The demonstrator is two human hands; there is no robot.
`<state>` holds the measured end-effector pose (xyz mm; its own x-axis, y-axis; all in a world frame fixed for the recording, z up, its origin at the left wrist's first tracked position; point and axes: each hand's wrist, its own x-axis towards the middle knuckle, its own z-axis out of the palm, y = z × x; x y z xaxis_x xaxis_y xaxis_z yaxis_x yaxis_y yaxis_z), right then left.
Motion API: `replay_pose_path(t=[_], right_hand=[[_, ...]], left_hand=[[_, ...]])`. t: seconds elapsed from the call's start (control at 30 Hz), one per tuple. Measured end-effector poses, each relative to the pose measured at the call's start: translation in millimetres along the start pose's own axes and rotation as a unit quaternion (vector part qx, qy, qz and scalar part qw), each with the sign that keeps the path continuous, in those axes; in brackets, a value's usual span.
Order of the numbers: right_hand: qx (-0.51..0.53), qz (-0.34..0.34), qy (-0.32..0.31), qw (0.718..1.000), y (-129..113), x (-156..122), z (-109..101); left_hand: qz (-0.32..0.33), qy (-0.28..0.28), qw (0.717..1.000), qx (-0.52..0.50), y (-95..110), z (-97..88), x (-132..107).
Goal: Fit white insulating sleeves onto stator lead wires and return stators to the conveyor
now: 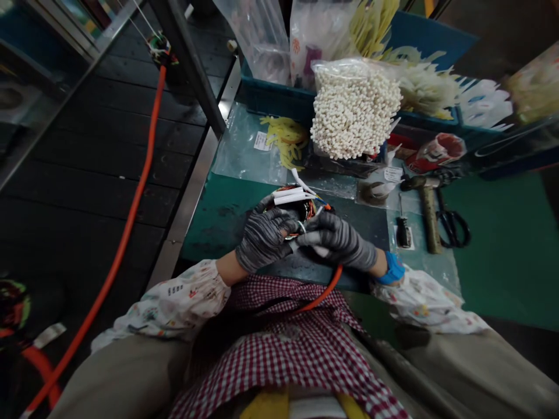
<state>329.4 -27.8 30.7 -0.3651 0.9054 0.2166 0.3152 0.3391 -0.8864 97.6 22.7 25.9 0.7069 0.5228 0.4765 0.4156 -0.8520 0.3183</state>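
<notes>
While both hands meet in the middle of the frame, they hold a round wire bundle (301,206) between them, just above the near edge of the green desk (502,250). Both hands wear grey striped gloves.

The left hand (264,238) is curled tight around the left side of the wire bundle. The right hand (338,240) has its fingers pressed together on the right side, and they point toward the left hand. The two hands touch each other. White tubes and thin colored wires stick out of the top of the wire bundle. A blue band (393,270) sits on the right wrist.

An orange cord (126,227) runs from the upper left of the frame down to the lower left, over the dark floor. A short orange piece also curves under the right wrist, onto the red checked apron (301,343).

At the top middle of the frame, a clear bag of white sticks (353,110) leans on a blue bin (279,99). Yellow strips (286,137) lie on clear plastic just left of the bag. To the right of the hands lie a small screwdriver (403,227), a hammer (430,212) and black scissors (454,221), side by side. A red roll (439,148) in plastic sits above the hammer.
</notes>
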Motion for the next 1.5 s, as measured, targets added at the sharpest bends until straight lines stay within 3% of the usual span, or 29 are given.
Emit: replay_pose_path(t=[0.1, 0.17, 0.33, 0.4, 0.47, 0.6, 0.7, 0.8, 0.9, 1.0, 1.1, 1.17, 1.23, 1.33, 1.43, 1.5], right_hand=[[-0.013, 0.028, 0.041, 0.999, 4, -12, 7], [-0.008, 0.039, 0.035, 0.999, 0, -17, 7], [0.015, 0.001, -0.087, 0.996, -24, -9, 4], [0.000, 0.030, -0.045, 0.999, -27, 8, 9], [-0.048, 0.061, 0.042, 0.996, -23, 30, 16], [-0.131, 0.010, 0.116, 0.985, -11, 64, 16], [-0.129, -0.023, 0.194, 0.972, -9, 61, 2], [-0.161, 0.006, 0.246, 0.956, -3, 48, -8], [-0.190, 0.035, 0.145, 0.970, 14, 46, -12], [-0.180, 0.024, 0.005, 0.983, 29, 66, -19], [-0.142, -0.016, -0.085, 0.986, 32, 95, -24], [-0.127, -0.033, -0.107, 0.986, 28, 105, -23], [-0.128, -0.044, -0.078, 0.988, 22, 101, -20], [-0.197, -0.059, 0.071, 0.976, 13, 76, -22], [-0.327, -0.053, 0.238, 0.913, 5, 63, -35], [-0.404, -0.014, 0.291, 0.867, 0, 72, -42]], left_hand=[[-0.001, 0.013, 1.000, 0.010, 3, -0.3, 0], [0.008, 0.034, 0.999, 0.010, 3, -0.1, 0], [0.007, 0.012, 1.000, -0.006, 2, -0.4, 0], [0.007, 0.007, 1.000, -0.002, 0, 0.1, 1], [0.019, 0.019, 1.000, 0.007, -2, 1.3, 2], [0.050, 0.020, 0.998, 0.018, -4, 2.9, 0], [0.036, -0.015, 0.998, 0.052, -6, -1.3, -7], [0.063, -0.010, 0.992, 0.110, -17, -13.3, -17], [0.123, 0.001, 0.980, 0.158, -39, -32.4, -20], [0.166, -0.021, 0.970, 0.176, -59, -51.5, -10], [0.220, -0.060, 0.961, 0.153, -62, -60.2, 8], [0.241, -0.108, 0.956, 0.124, -58, -58.8, 16], [0.241, -0.139, 0.954, 0.107, -54, -54.2, 18], [0.238, -0.105, 0.959, 0.109, -49, -47.1, 12], [0.217, -0.059, 0.966, 0.129, -39, -42.8, 2], [0.178, -0.044, 0.972, 0.147, -29, -39.6, -4]])
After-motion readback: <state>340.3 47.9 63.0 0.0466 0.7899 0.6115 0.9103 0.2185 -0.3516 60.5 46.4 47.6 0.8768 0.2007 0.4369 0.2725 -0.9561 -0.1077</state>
